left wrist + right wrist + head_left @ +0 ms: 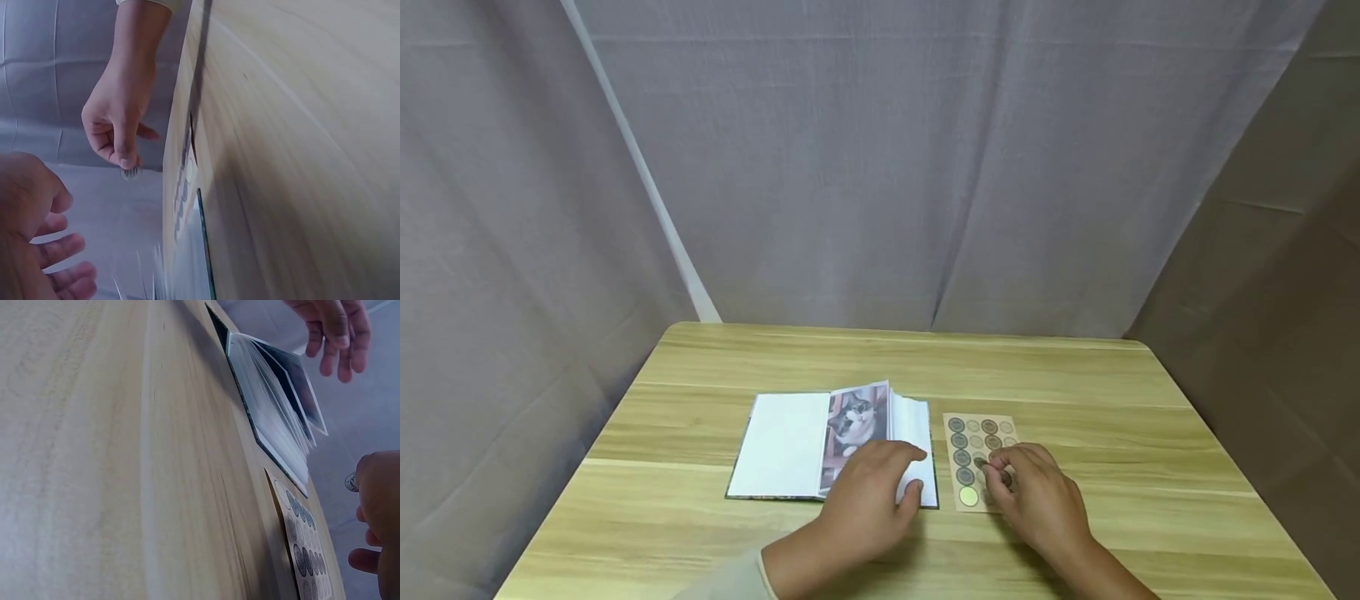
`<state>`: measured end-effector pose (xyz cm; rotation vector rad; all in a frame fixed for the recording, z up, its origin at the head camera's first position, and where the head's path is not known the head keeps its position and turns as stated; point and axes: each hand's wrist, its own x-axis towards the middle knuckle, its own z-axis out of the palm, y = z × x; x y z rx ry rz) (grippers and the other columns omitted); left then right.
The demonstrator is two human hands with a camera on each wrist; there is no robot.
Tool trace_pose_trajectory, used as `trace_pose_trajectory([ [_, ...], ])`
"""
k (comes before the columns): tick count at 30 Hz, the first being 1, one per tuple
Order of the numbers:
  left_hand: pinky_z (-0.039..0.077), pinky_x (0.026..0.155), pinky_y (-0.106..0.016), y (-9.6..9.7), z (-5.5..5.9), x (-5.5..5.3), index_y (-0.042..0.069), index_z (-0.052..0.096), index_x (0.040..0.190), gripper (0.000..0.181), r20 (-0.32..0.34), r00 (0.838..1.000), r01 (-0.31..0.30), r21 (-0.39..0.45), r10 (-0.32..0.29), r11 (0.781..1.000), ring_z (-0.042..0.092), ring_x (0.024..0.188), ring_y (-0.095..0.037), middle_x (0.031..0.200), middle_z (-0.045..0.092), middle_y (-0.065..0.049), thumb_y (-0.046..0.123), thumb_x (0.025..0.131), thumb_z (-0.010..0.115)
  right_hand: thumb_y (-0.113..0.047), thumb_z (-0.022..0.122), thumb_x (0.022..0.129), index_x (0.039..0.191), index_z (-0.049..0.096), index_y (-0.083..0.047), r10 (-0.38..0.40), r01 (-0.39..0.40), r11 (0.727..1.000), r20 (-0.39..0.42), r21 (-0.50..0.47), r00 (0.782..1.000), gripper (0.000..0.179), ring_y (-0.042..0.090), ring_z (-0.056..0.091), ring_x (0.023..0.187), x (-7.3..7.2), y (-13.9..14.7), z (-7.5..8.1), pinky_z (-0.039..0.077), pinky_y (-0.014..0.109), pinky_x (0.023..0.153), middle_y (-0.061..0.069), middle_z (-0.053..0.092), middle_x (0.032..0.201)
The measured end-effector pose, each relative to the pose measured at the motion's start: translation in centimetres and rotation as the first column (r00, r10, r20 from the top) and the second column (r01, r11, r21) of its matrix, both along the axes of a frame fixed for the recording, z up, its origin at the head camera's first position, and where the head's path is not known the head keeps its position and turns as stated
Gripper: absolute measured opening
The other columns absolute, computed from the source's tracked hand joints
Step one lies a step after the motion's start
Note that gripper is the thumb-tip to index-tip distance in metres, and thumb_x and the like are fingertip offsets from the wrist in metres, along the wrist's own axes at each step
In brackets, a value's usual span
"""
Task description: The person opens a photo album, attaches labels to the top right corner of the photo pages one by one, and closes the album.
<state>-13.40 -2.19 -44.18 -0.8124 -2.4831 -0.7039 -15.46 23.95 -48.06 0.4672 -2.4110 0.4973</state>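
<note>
A photo album (782, 446) lies spread on the table, a cat photo (853, 417) in its raised first pocket page. My left hand (868, 500) is over the album's right half, fingers apart and loosely bent, gripping nothing. To the right is a brown sheet of round stickers (976, 443), with a pale yellow circle at its near left corner. Above that sheet my right hand (1045, 504) pinches a round sticker (130, 174) between thumb and index finger. In the right wrist view the sticker (351, 482) pokes out past the fingertips, raised off the sheet.
The wood-grain table (1075, 392) has rounded far corners. Grey curtains (850, 167) hang behind it and along both sides. Loose album pages (275, 394) fan upward between the covers.
</note>
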Motion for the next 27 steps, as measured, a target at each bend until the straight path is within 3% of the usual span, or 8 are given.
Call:
trace_pose_trajectory([
  [6,0.045,0.104,-0.042,-1.8,-0.4,0.0,0.011,0.063,0.131,0.044,0.019,0.998,-0.061,-0.044,0.062,0.997,0.058,0.118,-0.024,0.126,0.065,-0.005,0.022,0.09,0.074,-0.014,0.086,0.079,0.08,0.067,-0.019,0.002,-0.002,1.0,0.041,0.001,0.999,0.019,0.023,0.067,0.096,0.0,0.0,0.1,0.053,0.036,0.052,0.003,0.073,0.098],
  [13,0.044,0.105,-0.05,-3.3,-1.0,0.0,0.008,0.064,0.131,0.045,0.043,0.995,-0.084,-0.106,0.089,0.991,0.055,0.124,-0.03,0.132,0.062,-0.011,0.025,0.09,0.074,-0.015,0.087,0.08,0.079,0.065,-0.021,-0.002,0.001,1.0,0.064,0.003,0.998,0.022,0.022,0.067,0.095,0.0,0.0,0.1,0.052,0.036,0.053,0.003,0.073,0.099],
  [21,0.039,0.109,-0.058,-3.7,-1.6,0.3,0.008,0.066,0.133,0.047,0.152,0.98,-0.098,-0.174,0.125,0.98,0.05,0.132,-0.044,0.14,0.059,-0.021,0.036,0.095,0.07,-0.016,0.086,0.081,0.079,0.065,-0.02,0.004,-0.005,1.0,0.07,0.016,0.998,0.021,0.021,0.067,0.095,-0.1,0.0,0.1,0.053,0.037,0.055,0.003,0.072,0.098],
  [27,0.035,0.112,-0.059,-3.5,-1.7,0.4,0.008,0.062,0.139,0.053,0.249,0.959,-0.079,-0.217,0.133,0.973,0.044,0.138,-0.046,0.147,0.054,-0.02,0.042,0.099,0.064,-0.018,0.084,0.082,0.08,0.066,-0.019,0.008,-0.011,0.999,0.079,0.037,0.997,0.018,0.021,0.066,0.093,-0.3,0.1,0.1,0.053,0.036,0.055,0.003,0.072,0.098],
])
